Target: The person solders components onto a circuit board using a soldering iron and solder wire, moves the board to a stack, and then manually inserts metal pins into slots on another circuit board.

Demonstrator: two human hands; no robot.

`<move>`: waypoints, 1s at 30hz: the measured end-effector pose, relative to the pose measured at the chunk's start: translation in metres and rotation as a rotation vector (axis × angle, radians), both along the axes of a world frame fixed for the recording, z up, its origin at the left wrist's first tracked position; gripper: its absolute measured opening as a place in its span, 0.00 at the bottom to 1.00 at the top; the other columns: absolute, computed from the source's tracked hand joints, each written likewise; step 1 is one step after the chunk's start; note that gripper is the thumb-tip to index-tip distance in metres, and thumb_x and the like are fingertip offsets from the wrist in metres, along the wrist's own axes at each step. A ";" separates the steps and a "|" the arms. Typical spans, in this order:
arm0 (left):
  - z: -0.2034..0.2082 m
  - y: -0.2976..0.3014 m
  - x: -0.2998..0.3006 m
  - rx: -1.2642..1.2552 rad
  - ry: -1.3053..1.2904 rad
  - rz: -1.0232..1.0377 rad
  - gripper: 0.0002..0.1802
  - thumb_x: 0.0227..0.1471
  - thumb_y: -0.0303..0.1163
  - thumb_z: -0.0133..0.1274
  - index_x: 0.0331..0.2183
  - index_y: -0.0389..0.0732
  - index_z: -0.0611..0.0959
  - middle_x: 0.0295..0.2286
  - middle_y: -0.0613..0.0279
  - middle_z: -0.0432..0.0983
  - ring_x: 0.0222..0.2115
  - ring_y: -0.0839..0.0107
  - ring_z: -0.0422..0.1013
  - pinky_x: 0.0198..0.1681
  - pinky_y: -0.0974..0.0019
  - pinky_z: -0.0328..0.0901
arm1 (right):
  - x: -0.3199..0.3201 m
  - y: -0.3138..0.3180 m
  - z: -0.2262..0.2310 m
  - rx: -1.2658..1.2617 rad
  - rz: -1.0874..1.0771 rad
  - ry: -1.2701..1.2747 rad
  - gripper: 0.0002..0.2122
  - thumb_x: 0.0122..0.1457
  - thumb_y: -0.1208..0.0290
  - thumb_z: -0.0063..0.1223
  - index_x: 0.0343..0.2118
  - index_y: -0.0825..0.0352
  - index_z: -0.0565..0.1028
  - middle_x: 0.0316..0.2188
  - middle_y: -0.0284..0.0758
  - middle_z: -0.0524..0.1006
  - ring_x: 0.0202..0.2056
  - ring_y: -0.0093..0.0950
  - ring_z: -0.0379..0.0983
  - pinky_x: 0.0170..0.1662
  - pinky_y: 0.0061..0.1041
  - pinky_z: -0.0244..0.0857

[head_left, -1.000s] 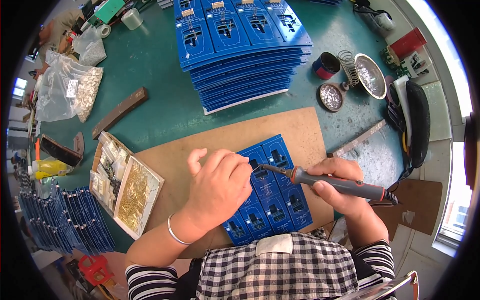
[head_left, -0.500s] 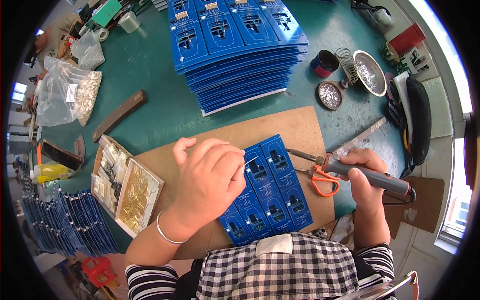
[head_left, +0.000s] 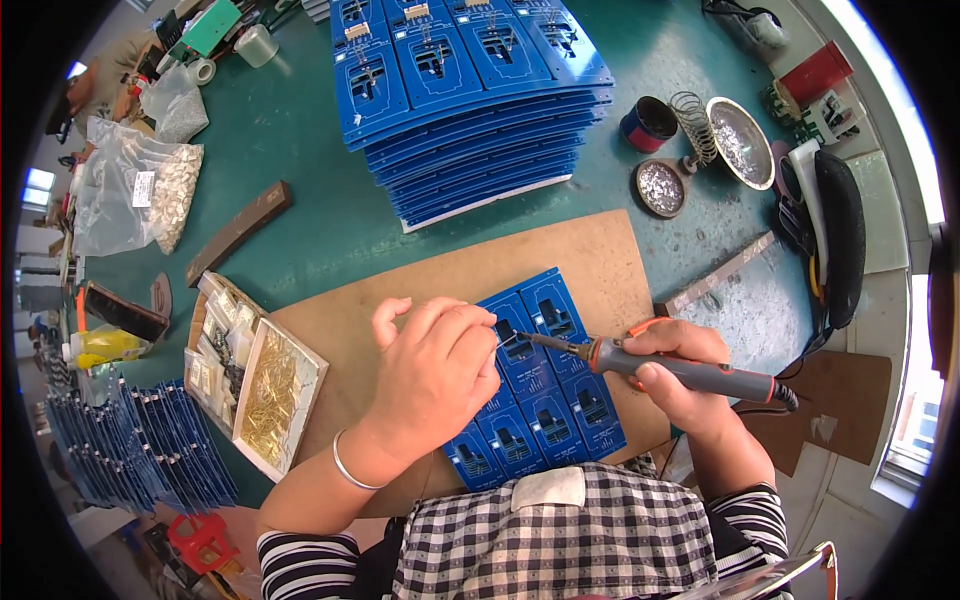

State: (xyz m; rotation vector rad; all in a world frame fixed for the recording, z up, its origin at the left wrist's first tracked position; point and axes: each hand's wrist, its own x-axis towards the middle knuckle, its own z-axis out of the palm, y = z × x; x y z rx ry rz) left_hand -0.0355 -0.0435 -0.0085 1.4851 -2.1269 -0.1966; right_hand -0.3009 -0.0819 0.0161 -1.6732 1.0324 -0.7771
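Observation:
A blue circuit board panel (head_left: 541, 384) with several cut-out units lies on a brown sheet, its near edge by my checked apron. Above its left part, my left hand (head_left: 430, 375) is closed in a pinch on a thin metal pin (head_left: 508, 340). My right hand (head_left: 705, 405) is wrapped round the grey handle of a soldering iron (head_left: 738, 382). The iron's tip reaches over the panel, close to the pin; whether they touch I cannot tell. Orange-handled scissors (head_left: 646, 326) lie mostly hidden behind the right hand.
Beyond the brown sheet (head_left: 430, 272) rises a tall stack of blue boards (head_left: 480, 150). To the left is a divided box (head_left: 316, 372) of gold pins and small parts. A coiled iron stand (head_left: 693, 125), a dish of solder bits (head_left: 661, 188) and a metal bar (head_left: 720, 275) are at right.
My right hand has brought the soldering iron leftward and slightly down, from beside the panel to over it. It now covers most of the scissors. My left hand has dropped slightly, still pinching the pin.

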 end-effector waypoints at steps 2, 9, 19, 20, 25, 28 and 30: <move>0.000 -0.001 0.000 0.000 0.002 0.001 0.11 0.36 0.23 0.57 0.24 0.47 0.73 0.34 0.71 0.77 0.37 0.68 0.71 0.48 0.51 0.51 | 0.001 -0.002 0.001 -0.027 0.010 0.014 0.11 0.51 0.65 0.61 0.32 0.69 0.79 0.27 0.39 0.81 0.26 0.33 0.78 0.32 0.28 0.70; 0.000 0.000 0.001 0.010 -0.002 -0.001 0.10 0.36 0.23 0.58 0.24 0.46 0.74 0.35 0.70 0.77 0.38 0.68 0.71 0.48 0.51 0.51 | 0.004 -0.003 0.002 -0.034 0.028 0.034 0.11 0.52 0.64 0.60 0.32 0.68 0.80 0.26 0.39 0.81 0.26 0.33 0.78 0.32 0.29 0.69; 0.024 0.001 0.015 0.344 0.442 0.092 0.07 0.46 0.26 0.59 0.29 0.46 0.77 0.19 0.75 0.73 0.22 0.73 0.69 0.44 0.60 0.55 | -0.016 -0.009 0.008 -0.151 -0.109 0.022 0.10 0.52 0.69 0.59 0.33 0.70 0.77 0.27 0.39 0.80 0.28 0.30 0.77 0.32 0.25 0.69; 0.025 0.000 0.014 0.437 0.502 0.100 0.07 0.47 0.26 0.59 0.29 0.46 0.77 0.20 0.75 0.74 0.23 0.73 0.69 0.44 0.60 0.55 | -0.020 -0.011 0.011 -0.161 -0.132 0.018 0.10 0.51 0.69 0.59 0.33 0.71 0.77 0.27 0.39 0.80 0.28 0.29 0.77 0.33 0.25 0.69; 0.023 -0.013 -0.009 0.136 0.155 -0.019 0.08 0.45 0.26 0.59 0.30 0.46 0.76 0.29 0.72 0.77 0.32 0.72 0.71 0.45 0.57 0.54 | -0.030 -0.022 0.026 -0.259 -0.081 0.099 0.10 0.49 0.69 0.59 0.32 0.70 0.78 0.26 0.38 0.80 0.27 0.29 0.77 0.33 0.24 0.69; 0.016 -0.019 -0.020 0.045 0.024 -0.083 0.09 0.42 0.28 0.59 0.29 0.46 0.76 0.37 0.71 0.77 0.40 0.70 0.70 0.48 0.52 0.52 | -0.034 -0.024 0.025 -0.249 -0.042 0.096 0.10 0.49 0.69 0.59 0.32 0.70 0.79 0.26 0.38 0.80 0.26 0.29 0.77 0.31 0.24 0.69; 0.011 -0.021 -0.025 0.031 -0.025 -0.083 0.09 0.42 0.27 0.59 0.29 0.46 0.76 0.36 0.71 0.78 0.41 0.71 0.70 0.50 0.50 0.50 | -0.036 -0.024 0.019 -0.238 -0.009 0.088 0.10 0.50 0.69 0.59 0.32 0.69 0.79 0.26 0.38 0.80 0.25 0.29 0.77 0.30 0.25 0.69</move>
